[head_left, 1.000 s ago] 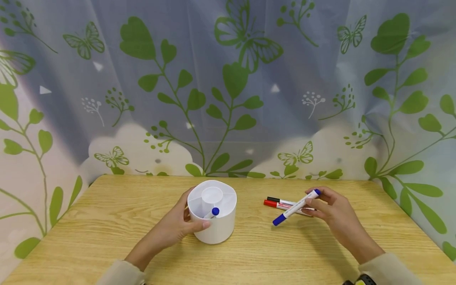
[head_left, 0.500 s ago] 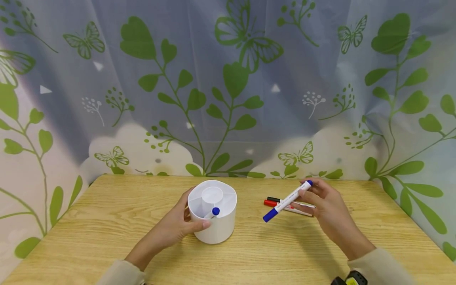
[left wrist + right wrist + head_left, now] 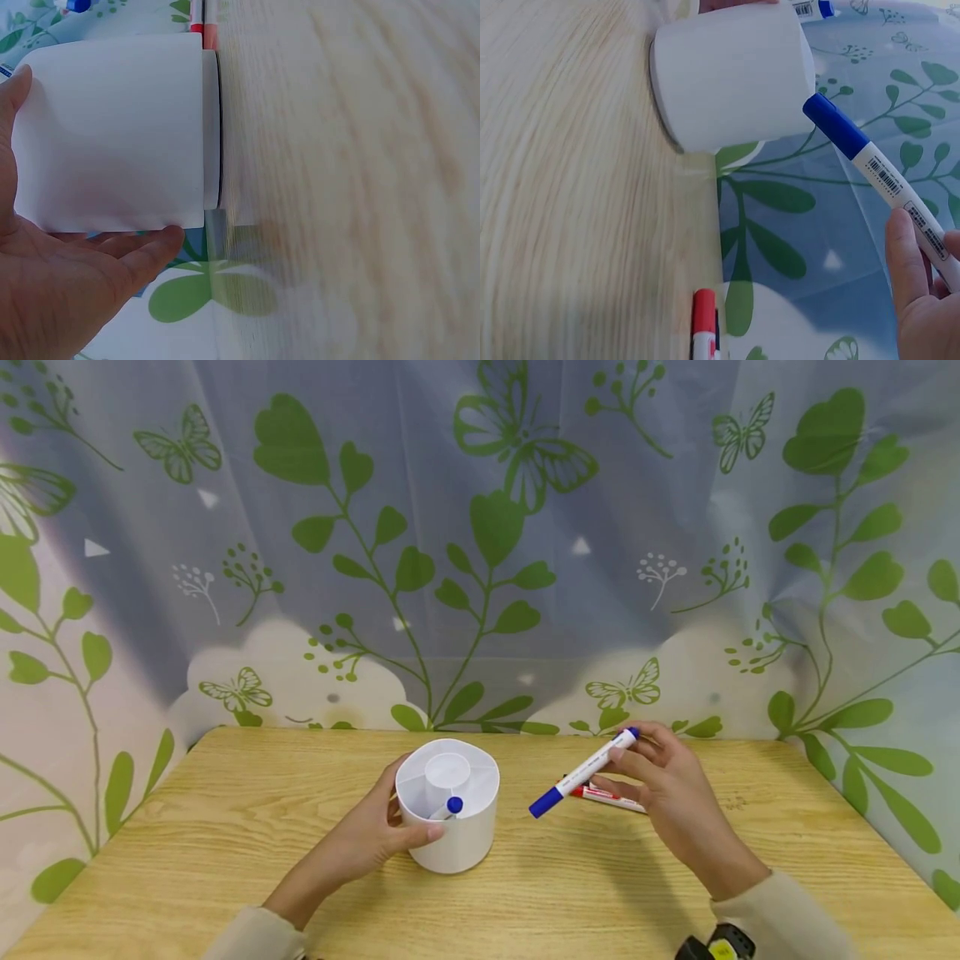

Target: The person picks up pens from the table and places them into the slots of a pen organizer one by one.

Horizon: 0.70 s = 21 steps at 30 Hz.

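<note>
A white round pen holder (image 3: 457, 843) with several compartments stands upright on the wooden table. My left hand (image 3: 378, 822) grips its left side, thumb at the front and fingers behind; the left wrist view shows the holder's white wall (image 3: 112, 135) between thumb and fingers. One blue-ended marker (image 3: 452, 807) leans inside a front compartment. My right hand (image 3: 667, 793) pinches a white marker with a blue cap (image 3: 581, 774) above the table, cap tilted down toward the holder. The right wrist view shows this blue cap (image 3: 838, 127) overlapping the holder's rim.
Beneath the right hand a red-capped marker (image 3: 611, 799) lies on the table (image 3: 525, 910), with a black-capped one mostly hidden beside it. A curtain (image 3: 480, 568) printed with green leaves and butterflies hangs behind the table's far edge.
My right hand has moved left and up with the blue-capped marker, bringing its cap closer to the pen holder. The left hand and the holder have stayed in place.
</note>
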### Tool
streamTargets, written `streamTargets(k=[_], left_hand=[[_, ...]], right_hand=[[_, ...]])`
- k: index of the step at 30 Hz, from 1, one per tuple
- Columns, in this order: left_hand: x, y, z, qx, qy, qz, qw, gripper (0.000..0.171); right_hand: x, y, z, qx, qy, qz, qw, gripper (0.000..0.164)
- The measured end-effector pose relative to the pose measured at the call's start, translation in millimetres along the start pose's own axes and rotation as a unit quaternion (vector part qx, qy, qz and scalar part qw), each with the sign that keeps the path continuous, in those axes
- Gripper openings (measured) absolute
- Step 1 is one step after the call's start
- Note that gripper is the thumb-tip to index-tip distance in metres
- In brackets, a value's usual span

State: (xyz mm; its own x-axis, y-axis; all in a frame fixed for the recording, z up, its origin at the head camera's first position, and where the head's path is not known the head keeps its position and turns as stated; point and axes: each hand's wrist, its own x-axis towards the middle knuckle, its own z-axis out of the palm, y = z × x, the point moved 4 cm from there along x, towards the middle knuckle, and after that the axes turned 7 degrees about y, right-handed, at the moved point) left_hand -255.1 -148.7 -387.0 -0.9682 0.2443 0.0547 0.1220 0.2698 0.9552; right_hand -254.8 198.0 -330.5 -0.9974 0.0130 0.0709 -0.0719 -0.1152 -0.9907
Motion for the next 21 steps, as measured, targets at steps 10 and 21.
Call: streamTargets(k=[10, 21], left_hand=[[0.5, 0.7, -0.1, 0.004, -0.001, 0.005, 1.0000, 0.104], [-0.4, 0.3, 0.1, 0.005, 0.001, 0.004, 1.0000, 0.103]], right_hand=[[0.7, -12.8, 21.9, 0.019, -0.011, -0.032, 0.999, 0.030], [5.0, -18.5, 53.0, 0.029, -0.023, -0.032, 0.999, 0.026]])
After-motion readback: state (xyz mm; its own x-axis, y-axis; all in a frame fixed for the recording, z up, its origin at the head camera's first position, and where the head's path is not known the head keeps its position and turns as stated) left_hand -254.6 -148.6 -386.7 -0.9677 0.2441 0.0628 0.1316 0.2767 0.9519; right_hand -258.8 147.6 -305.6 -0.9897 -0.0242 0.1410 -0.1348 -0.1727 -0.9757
